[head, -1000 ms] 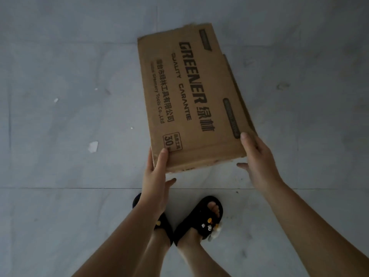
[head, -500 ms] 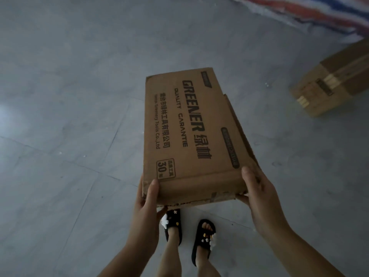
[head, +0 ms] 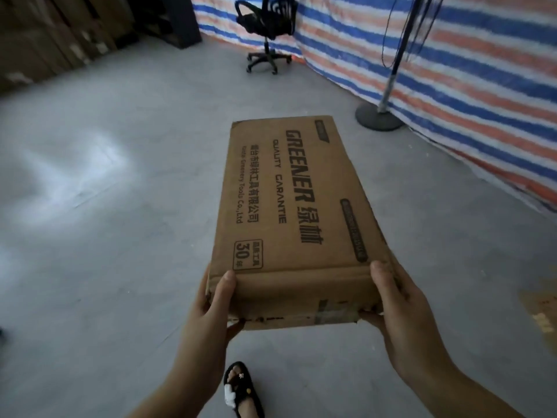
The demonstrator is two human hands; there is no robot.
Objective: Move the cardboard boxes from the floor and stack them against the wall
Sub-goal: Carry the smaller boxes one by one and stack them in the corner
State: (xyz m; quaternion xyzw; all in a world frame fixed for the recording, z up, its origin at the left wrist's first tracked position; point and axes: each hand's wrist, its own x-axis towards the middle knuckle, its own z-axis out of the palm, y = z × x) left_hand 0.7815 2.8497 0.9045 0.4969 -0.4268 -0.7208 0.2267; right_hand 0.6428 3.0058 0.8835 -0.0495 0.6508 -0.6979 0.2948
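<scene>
A long, flat brown cardboard box (head: 297,212) printed with dark "GREENER" lettering is held off the grey tiled floor (head: 105,236), its long axis pointing away from the person. The left hand (head: 211,309) grips the near left corner, thumb on top and fingers underneath; the right hand (head: 401,309) grips the near right corner the same way. Below the box, one foot in a black sandal (head: 241,390) stands on the floor. Farther off, a black wheeled office chair (head: 266,31) stands near a blue, white and orange striped tarpaulin (head: 467,70) hanging along the right side. A round-based metal stand (head: 380,114) rests just before it. Dim brown stacked cartons (head: 45,37) line the upper left.
</scene>
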